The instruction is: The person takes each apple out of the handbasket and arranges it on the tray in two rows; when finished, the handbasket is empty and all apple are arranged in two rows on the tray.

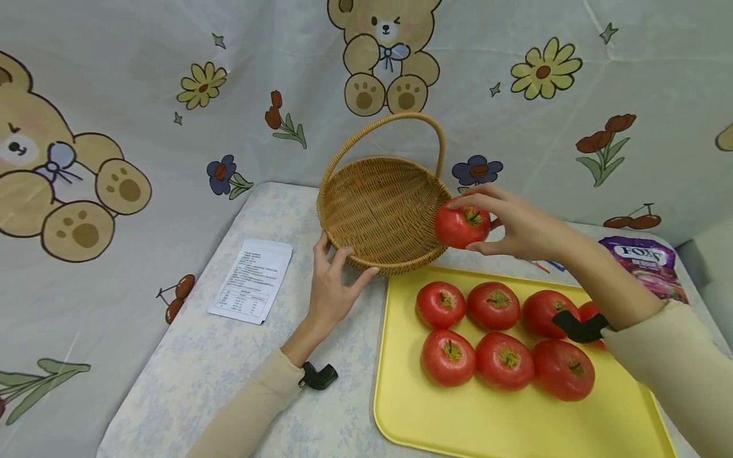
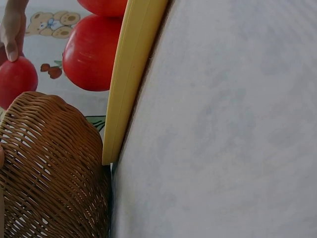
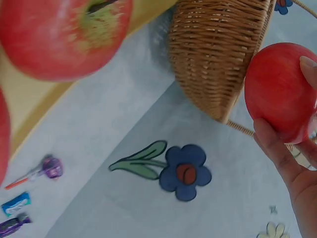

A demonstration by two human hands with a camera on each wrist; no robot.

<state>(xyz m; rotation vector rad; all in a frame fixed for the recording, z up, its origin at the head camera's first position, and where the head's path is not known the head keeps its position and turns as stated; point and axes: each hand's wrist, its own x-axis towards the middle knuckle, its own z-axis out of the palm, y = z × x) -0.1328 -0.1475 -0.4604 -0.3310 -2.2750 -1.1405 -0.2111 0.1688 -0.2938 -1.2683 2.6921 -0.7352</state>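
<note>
A round wicker basket (image 1: 378, 210) with a tall handle stands at the back of the table, its opening tilted towards me. My left hand (image 1: 335, 286) holds its near-left rim, fingers at the edge and thumb below. In my right hand (image 1: 509, 222) is a red apple (image 1: 460, 226), gripped between fingers and thumb just beside the basket's right rim. The right wrist view shows this apple (image 3: 280, 91) in front of the basket's edge. More red apples (image 1: 504, 361) sit in two rows on a yellow tray (image 1: 458, 420), below my right forearm.
A white printed packet (image 1: 252, 280) lies left of the basket. Behind the right forearm is a purple candy bag (image 1: 644, 264). A lollipop (image 3: 51, 167) and small wrapped sweets (image 3: 16, 203) lie beyond the tray. A patterned cloth (image 1: 275, 57) hangs behind the table.
</note>
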